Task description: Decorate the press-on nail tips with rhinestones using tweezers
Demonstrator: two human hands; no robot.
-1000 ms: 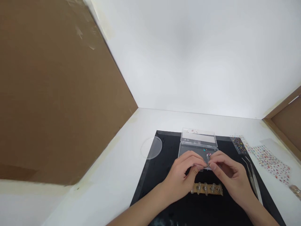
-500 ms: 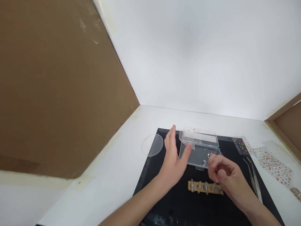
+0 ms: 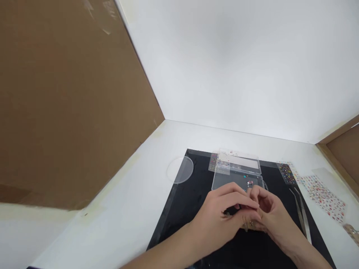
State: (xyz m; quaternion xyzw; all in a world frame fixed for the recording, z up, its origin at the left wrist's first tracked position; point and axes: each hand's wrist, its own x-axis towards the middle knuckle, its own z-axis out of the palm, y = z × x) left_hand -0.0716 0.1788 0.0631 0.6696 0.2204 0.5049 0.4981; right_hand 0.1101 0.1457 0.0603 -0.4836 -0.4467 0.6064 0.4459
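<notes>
My left hand (image 3: 221, 211) and my right hand (image 3: 269, 209) meet in front of the clear plastic box, their fingertips close together. Whether they hold something small is hidden by the fingers. Below them, they mostly cover a tan strip (image 3: 246, 226) that carries small clear pieces. The box base (image 3: 237, 182) lies just beyond my hands, with small coloured beads inside, and its open lid (image 3: 241, 161) lies behind it. A patterned sticker sheet (image 3: 214, 162) rests over the lid's left corner.
Everything stands on a black mat (image 3: 179, 213) on a white surface. A clear round disc (image 3: 180, 170) lies at the mat's left edge. To the right are metal tweezers (image 3: 300, 213), a dark sticker sheet (image 3: 286, 173) and a dotted sticker sheet (image 3: 322, 194). Cardboard walls rise left and right.
My left hand has come back from the box lid and closed in on my right hand over the tan strip. A patterned sticker sheet now shows on the lid's left corner.
</notes>
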